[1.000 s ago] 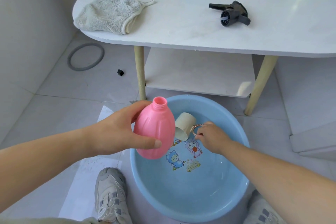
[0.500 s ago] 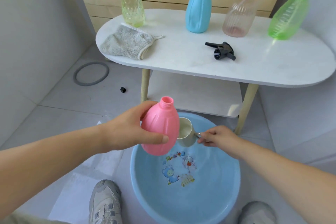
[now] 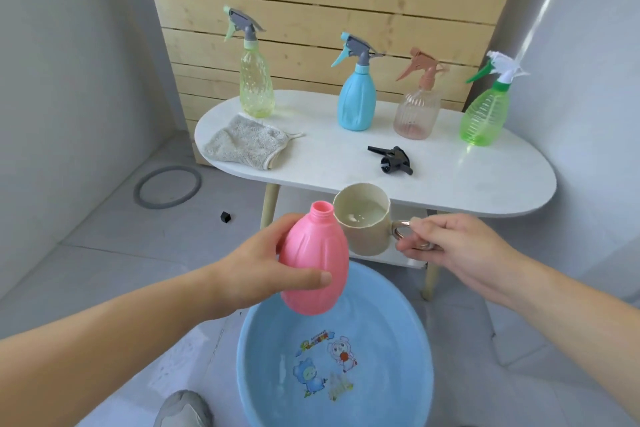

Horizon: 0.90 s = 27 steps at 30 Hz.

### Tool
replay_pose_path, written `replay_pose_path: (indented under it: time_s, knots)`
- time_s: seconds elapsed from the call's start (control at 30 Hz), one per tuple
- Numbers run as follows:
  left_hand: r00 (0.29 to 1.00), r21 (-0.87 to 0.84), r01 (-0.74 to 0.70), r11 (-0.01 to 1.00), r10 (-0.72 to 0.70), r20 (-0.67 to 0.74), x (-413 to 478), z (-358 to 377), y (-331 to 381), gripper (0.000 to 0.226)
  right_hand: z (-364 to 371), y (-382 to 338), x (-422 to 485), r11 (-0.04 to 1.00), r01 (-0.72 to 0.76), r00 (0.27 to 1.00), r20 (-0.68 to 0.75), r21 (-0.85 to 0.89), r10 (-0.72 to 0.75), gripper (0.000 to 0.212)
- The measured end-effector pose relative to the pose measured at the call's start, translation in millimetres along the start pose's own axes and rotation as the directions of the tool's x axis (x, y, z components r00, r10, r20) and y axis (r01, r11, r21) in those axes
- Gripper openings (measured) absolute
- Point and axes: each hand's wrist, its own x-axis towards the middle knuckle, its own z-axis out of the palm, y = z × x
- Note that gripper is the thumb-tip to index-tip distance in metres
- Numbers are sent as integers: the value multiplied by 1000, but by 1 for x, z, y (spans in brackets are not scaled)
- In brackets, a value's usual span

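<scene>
My left hand [image 3: 258,267] grips a pink plastic bottle [image 3: 313,265] with no cap, its open neck pointing up. Right beside that neck is a beige cup [image 3: 367,227] holding water, upright, which my right hand [image 3: 450,250] holds by its metal ring handle. Both are held above the far rim of a blue basin [image 3: 249,374] on the floor, which has water and cartoon pictures on its bottom.
A white oval table [image 3: 485,180] stands behind the basin. On it are several spray bottles, among them a blue one [image 3: 356,102] and a green one [image 3: 485,118], a loose black spray head [image 3: 393,160] and a grey cloth [image 3: 246,142]. A grey ring [image 3: 168,186] lies on the floor.
My right hand lifted the cup out of the basin, filled with water, up beside the bottle's neck. The bottle rose a little and my view tilted up to the table.
</scene>
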Motion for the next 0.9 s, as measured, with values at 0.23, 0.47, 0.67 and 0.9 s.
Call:
replay_pose_path:
  time_s: [0.23, 0.47, 0.67, 0.9]
  knots:
    - [1000, 29, 16, 999, -16, -11, -3, 2, 1, 70, 9, -37, -27, 992, 123, 990, -70, 11, -122, 31]
    - [1000, 40, 27, 999, -26, -13, 1, 0, -1, 74, 11, -48, -34, 977, 194, 976, -88, -83, -201, 28]
    - [1000, 35, 20, 999, -19, -16, 5, 0, -3, 76, 14, -49, -36, 949, 241, 965, -56, -201, -257, 28]
    - [1000, 52, 25, 998, -25, -16, 7, 1, -6, 77, 16, -49, -37, 924, 276, 951, -62, -264, -302, 24]
